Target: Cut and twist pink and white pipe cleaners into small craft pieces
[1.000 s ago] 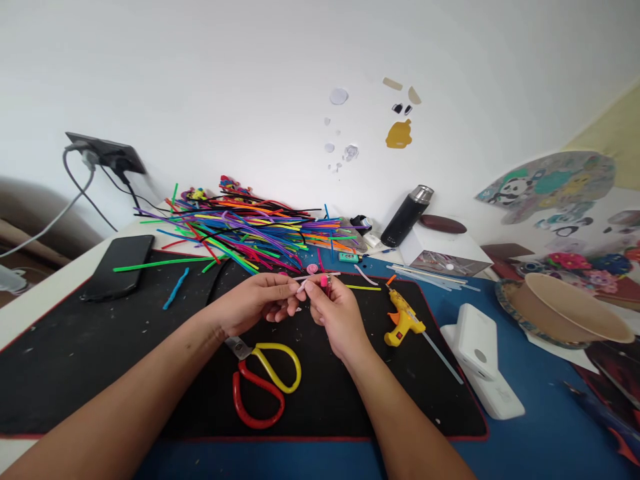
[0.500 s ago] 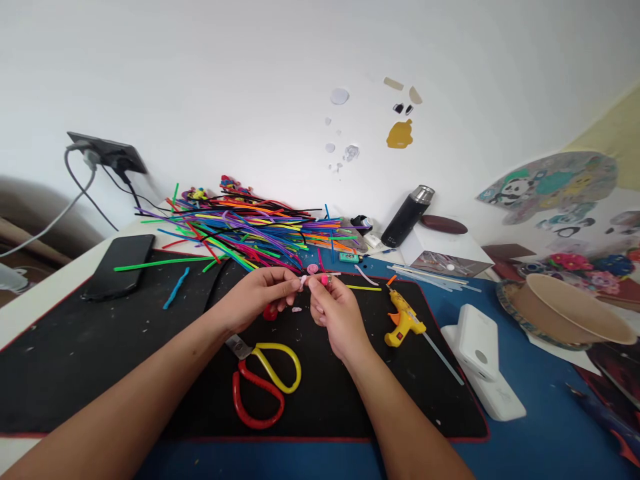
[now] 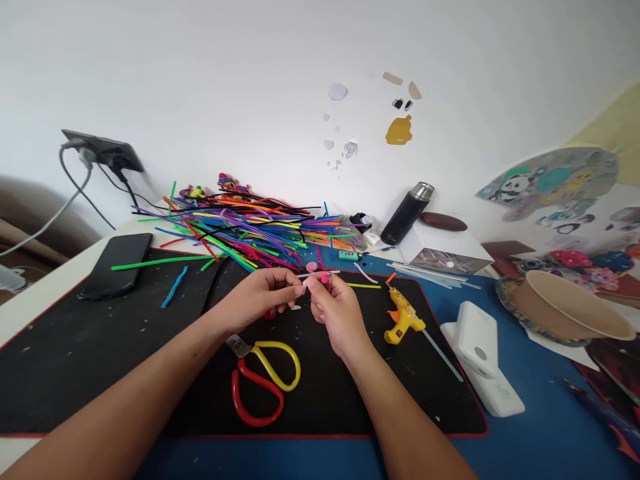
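My left hand (image 3: 265, 298) and my right hand (image 3: 337, 312) meet over the black mat. Their thumbs and forefingers pinch a small pale pink piece of pipe cleaner (image 3: 305, 285), mostly covered by the fingertips. A bright pink bit (image 3: 325, 277) shows beside my right forefinger; whether that hand holds it is unclear. Just beyond the fingers lie a pink coil (image 3: 312, 267) and a thin pale strip. Below my left wrist, scissors (image 3: 275, 365) with one yellow and one red handle rest on the mat, blades partly hidden by the arm.
Behind the hands spreads a pile of coloured pipe cleaners (image 3: 250, 230). A yellow glue gun (image 3: 403, 319) lies to the right, near a white power bank (image 3: 477, 339). At the left is a black phone (image 3: 117, 267); a dark flask (image 3: 407, 213) leans at the back.
The pale pink piece shows less between the fingers, and my fingertips have drawn closer together. The whole view has shifted slightly; the things on the table lie as before.
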Motion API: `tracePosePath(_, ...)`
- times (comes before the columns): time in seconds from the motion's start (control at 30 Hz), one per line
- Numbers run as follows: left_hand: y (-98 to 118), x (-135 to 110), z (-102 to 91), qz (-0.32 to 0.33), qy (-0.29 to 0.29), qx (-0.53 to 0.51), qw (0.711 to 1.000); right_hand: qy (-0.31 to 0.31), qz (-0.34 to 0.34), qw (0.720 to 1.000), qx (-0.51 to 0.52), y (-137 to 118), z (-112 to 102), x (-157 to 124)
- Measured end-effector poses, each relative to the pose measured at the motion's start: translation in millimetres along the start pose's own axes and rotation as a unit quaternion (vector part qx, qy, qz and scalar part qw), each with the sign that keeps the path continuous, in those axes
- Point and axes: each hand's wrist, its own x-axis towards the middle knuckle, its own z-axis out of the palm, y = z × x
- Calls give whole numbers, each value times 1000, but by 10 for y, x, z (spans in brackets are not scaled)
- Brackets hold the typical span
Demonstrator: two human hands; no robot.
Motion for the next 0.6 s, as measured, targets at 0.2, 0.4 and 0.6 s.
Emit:
tracePosePath(0.2, -19, 6, 3, 5, 33, -15, 999, -18, 0, 1000, 9, -1, 17, -15)
tracePosePath(0.4, 11, 2, 5, 10, 37, -13, 999, -24, -31, 998, -48, 51, -10, -11)
tracePosePath(0.6, 16, 4, 4, 21, 35, -4, 999, -20, -27, 999, -40, 47, -18, -4)
